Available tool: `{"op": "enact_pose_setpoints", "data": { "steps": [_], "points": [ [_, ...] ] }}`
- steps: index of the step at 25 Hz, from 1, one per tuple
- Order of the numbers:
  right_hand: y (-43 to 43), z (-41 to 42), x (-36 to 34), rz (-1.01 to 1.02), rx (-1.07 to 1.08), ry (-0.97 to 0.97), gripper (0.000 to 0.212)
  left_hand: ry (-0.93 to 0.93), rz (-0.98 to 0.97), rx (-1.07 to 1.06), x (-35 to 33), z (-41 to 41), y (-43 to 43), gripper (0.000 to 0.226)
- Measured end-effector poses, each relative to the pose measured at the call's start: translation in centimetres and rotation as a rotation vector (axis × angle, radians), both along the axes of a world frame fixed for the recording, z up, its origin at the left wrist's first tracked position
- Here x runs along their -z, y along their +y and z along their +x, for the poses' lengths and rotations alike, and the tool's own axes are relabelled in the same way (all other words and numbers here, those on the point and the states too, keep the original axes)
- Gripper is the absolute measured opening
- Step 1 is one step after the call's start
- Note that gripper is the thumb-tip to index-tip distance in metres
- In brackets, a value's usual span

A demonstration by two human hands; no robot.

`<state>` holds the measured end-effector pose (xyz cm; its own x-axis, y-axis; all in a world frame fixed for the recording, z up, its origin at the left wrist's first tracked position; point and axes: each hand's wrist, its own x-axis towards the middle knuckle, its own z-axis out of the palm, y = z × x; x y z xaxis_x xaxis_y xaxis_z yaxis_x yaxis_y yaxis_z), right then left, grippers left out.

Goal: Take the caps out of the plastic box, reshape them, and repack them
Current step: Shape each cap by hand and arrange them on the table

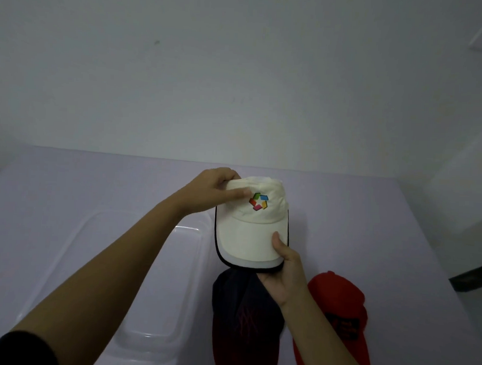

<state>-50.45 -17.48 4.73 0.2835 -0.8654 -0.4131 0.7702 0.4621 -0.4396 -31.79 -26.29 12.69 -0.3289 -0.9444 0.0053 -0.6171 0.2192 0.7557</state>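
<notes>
**Lilac surface (342, 213), white cap (249, 231) held up in two hands**

Plain pale wall (238, 73) stands behind the surface's far edge. Over the middle of the surface, closer to the far edge than the near one, the white cap is held clear of it, brim pointing toward the person. A many-coloured logo (258, 201) sits on its front panel.

The left hand (220, 189) grips the top of the crown: its fingers curl over the far side and its thumb lies flat on the front panel, just beside the logo. The right hand (283, 274) holds the brim from below at its near right corner, thumb pressed on top of it. Under the cream brim a paler layer and a dark rim show. Whether these are trim or more caps stacked beneath, I cannot tell.

Two other caps lie on the surface toward its near edge — a dark cap (243, 319) right below the held one, partly hidden by the right wrist, and a red cap (339, 316) just to its right. They lie close together, but the right forearm hides where they might meet.

To the left of the dark cap sits the clear plastic box (164, 302), open side up. The left forearm crosses over it, with a dark sleeve (15, 349) at the near left corner.
</notes>
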Motion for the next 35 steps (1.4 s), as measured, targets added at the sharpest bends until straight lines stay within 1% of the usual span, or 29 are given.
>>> {"op": "enact_pose_setpoints", "data": {
  "steps": [2, 7, 8, 12, 14, 16, 18, 22, 23, 26, 28, 31, 33, 35],
  "points": [
    [0.2, 0.0, 0.0, 0.007, -0.013, 0.027, 0.052, -0.109, 0.022, 0.097, -0.8, 0.0, -0.3, 0.023],
    [0.3, 0.4, -0.2, 0.015, -0.015, 0.039, 0.051, -0.192, 0.039, 0.146, -2.5, 0.1, -1.1, 0.012],
    [0.2, 0.4, -0.3, 0.012, -0.021, 0.046, 0.051, -0.205, 0.056, 0.159, -2.6, -0.1, -1.1, 0.014],
    [0.3, 0.7, -0.5, -0.001, -0.073, 0.074, 0.052, -0.269, 0.169, 0.158, -2.9, -0.2, -1.2, 0.038],
    [0.4, 0.9, -0.6, 0.001, -0.085, 0.078, 0.052, -0.307, 0.141, 0.144, -3.0, -0.1, -1.3, 0.042],
    [0.3, 0.9, -0.7, 0.005, -0.071, 0.068, 0.053, -0.282, 0.071, 0.156, -3.2, -0.4, -1.2, 0.04],
    [0.3, 0.9, -0.9, 0.004, -0.069, 0.076, 0.054, -0.269, 0.062, 0.187, -3.5, -0.7, -1.1, 0.035],
    [0.7, 1.4, -0.9, -0.039, -0.087, 0.094, 0.051, -0.299, 0.285, 0.197, -4.6, -0.6, -1.3, 0.032],
    [0.7, 1.5, -0.9, -0.055, -0.086, 0.094, 0.05, -0.311, 0.294, 0.195, -4.8, -0.7, -1.3, 0.031],
    [0.7, 1.6, -1.0, -0.08, -0.085, 0.086, 0.049, -0.281, 0.207, 0.215, -4.9, -0.9, -1.4, 0.022],
    [0.6, 1.6, -1.0, -0.099, -0.092, 0.099, 0.05, -0.248, 0.242, 0.236, -4.8, -0.9, -1.4, 0.02],
    [0.5, 1.5, -1.0, -0.151, -0.101, 0.132, 0.048, -0.246, 0.365, 0.218, -4.5, -0.8, -1.3, 0.028],
    [0.4, 1.3, -1.1, -0.174, -0.109, 0.156, 0.052, -0.275, 0.379, 0.211, -4.2, -1.0, -1.4, 0.04],
    [0.3, 0.8, -1.2, -0.178, -0.142, 0.162, 0.057, -0.25, 0.39, 0.211, -3.9, -1.2, -1.4, 0.049]
  ]
}}
